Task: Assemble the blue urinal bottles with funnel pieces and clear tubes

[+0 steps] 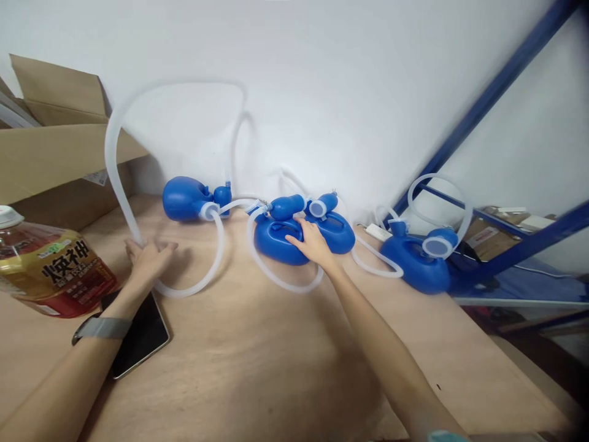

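Several blue plastic urinal bottles with clear hoses lie along the wall. My right hand point(315, 241) is at the handle of a middle urinal bottle point(280, 248). Its thumb lies over the handle, and the other fingers are partly hidden. Close behind it sits another urinal bottle point(343, 236). My left hand point(150, 263), fingers apart, rests palm-down over a long clear hose point(120, 184). This hose arches up against the wall and curves back near the left urinal bottle point(181, 199), which lies tipped on its side. At the right stands one more urinal bottle point(414, 264) with a looped hose.
On the left are an open cardboard box point(55, 153) and a large drink bottle point(55, 264). A phone point(142, 337) lies under my left wrist. Blue metal shelving point(497, 92) rises past the right edge of the wooden table point(257, 368).
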{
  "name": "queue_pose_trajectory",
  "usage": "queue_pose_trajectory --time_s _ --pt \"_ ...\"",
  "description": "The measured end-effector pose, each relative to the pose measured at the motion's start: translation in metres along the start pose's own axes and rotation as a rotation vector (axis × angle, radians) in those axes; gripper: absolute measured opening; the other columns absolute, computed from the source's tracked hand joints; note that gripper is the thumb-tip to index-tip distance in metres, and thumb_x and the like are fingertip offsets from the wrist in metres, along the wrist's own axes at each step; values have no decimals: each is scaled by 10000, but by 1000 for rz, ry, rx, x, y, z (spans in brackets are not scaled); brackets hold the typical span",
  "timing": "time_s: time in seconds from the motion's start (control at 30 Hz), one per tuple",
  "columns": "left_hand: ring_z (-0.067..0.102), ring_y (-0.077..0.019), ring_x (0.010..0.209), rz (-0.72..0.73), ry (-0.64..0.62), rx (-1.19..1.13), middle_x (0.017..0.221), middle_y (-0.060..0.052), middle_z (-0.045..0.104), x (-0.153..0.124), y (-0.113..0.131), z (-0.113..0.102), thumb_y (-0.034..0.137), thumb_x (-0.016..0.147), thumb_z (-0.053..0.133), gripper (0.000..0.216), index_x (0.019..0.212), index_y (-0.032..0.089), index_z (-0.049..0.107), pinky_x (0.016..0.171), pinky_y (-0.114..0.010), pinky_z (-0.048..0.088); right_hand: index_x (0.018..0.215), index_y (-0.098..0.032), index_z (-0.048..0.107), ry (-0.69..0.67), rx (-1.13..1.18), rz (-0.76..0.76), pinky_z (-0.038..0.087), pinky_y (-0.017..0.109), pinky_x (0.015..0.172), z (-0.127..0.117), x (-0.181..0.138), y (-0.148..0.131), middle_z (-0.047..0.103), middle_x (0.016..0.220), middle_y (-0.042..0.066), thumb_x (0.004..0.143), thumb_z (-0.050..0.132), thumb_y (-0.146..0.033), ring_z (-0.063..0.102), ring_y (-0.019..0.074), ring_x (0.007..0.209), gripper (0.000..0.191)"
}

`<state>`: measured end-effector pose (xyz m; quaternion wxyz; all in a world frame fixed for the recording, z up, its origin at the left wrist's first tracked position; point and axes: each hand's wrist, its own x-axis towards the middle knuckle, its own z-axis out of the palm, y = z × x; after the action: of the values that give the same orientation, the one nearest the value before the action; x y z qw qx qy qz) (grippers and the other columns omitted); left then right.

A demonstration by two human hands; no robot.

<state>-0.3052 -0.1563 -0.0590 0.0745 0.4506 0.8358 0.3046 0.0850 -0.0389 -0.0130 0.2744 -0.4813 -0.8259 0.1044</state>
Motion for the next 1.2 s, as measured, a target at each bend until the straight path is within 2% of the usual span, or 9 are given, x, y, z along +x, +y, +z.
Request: queue_pose_trajectory --time_s 0.23,0.33,0.43,0.5,0.6,0.67,0.8,1.03,1.2 --pt "48 -579 1590 -120 122 -117 1740 -284 -21 -12 16 -15 527 866 595 818 1535 76 458 1254 -696 186 1330 -232 587 -38 41 -33 527 491 1046 -15 -34 12 698 1342 116 923 666 -326 633 316 1236 425" --pt "138 -509 1597 64 336 -130 1717 -271 139 -20 26 -21 462 888 577 648 1406 72 590 1284 -628 185 1259 -220 579 -31 12 -68 558 484 967 -26 -62 18 719 1222 120 906 662 -349 670 315 1116 384" --pt "423 -388 1484 428 456 -140 1514 -231 498 -40 50 -27 404 963 474 429 1169 98 693 1269 -514 303 1276 -186 570 134 -74 -121 558 522 962 -26 -91 19 710 1217 172 944 555 -301 664 345 1112 352" --pt "582 -305 1333 673 344 -156 1327 -153 651 -63 77 -30 368 1005 441 342 1114 159 689 1212 -450 400 1383 -162 536 205 -134 -146 552 554 982 -24 -107 15 696 1275 201 954 520 -279 652 368 1155 446" --pt "661 -280 1224 992 98 -152 1315 -118 693 -101 127 -29 397 1021 482 320 1191 210 679 1082 -396 494 1496 -133 476 222 -191 -153 550 563 1009 -23 -123 6 673 1362 215 968 507 -279 637 378 1213 549" --pt "713 -275 1029 1034 24 -78 1174 -95 750 -122 160 -28 492 1019 501 352 1150 225 688 868 -368 523 1527 -128 463 233 -216 -138 540 563 1034 -24 -129 0 655 1414 214 990 489 -298 627 380 1236 564" --pt "645 -251 710 1001 -48 146 788 -79 702 -137 211 -31 538 1029 422 431 816 216 613 595 -353 329 1605 -152 408 246 -284 -73 531 569 1034 -26 -143 -11 672 1407 189 1038 454 -361 633 388 1219 606" --pt "544 -188 628 1046 -383 -17 693 -20 605 -112 223 -33 448 1023 414 402 699 223 490 616 -340 341 1631 -190 405 245 -349 14 582 568 897 -32 -171 -24 702 1281 204 1051 481 -466 661 389 1067 647" --pt "535 -182 671 1113 -456 -109 720 -12 595 -99 217 -26 420 1020 406 371 725 218 504 654 -330 357 1594 -209 455 322 -327 -114 431 647 1162 -66 -137 -23 473 1565 232 982 595 -644 443 439 1473 764"
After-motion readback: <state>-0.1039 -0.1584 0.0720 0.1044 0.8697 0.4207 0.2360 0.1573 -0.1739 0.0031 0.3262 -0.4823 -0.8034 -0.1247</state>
